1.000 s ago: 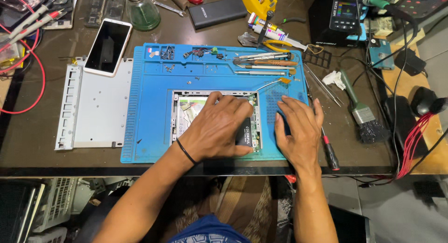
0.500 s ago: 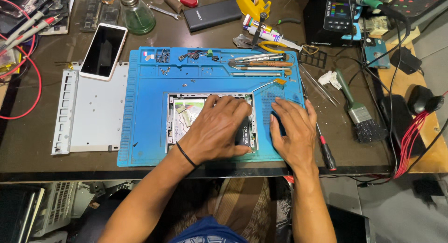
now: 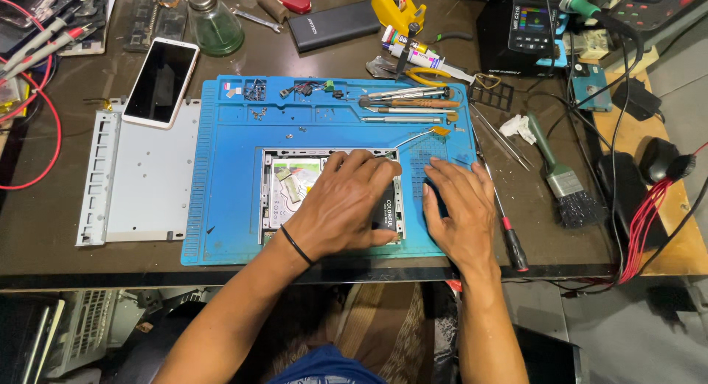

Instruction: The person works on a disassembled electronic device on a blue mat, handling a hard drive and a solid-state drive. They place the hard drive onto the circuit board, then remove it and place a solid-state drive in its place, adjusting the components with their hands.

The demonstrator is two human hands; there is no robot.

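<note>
A small opened metal device chassis [image 3: 274, 179] lies on a blue work mat [image 3: 228, 170], with a circuit board and a black drive [image 3: 388, 214] inside. My left hand [image 3: 346, 203] lies flat across the chassis and presses on the black drive, fingers spread toward the far rim. My right hand [image 3: 459, 214] rests palm down on the mat just right of the chassis, fingers together against its right edge. Neither hand holds a tool.
A grey metal cover plate [image 3: 140, 181] lies left of the mat with a white phone [image 3: 161, 81] above it. Screwdrivers and tweezers [image 3: 405, 104] sit on the mat's far part. A red-handled screwdriver [image 3: 512, 240], brush [image 3: 564, 177], glass bottle [image 3: 214, 22], meter [image 3: 535, 22] and cables surround.
The view has drifted slightly, so the bench sits a little lower and further left in the frame. Both hands stay on the chassis and mat in nearly the same pose.
</note>
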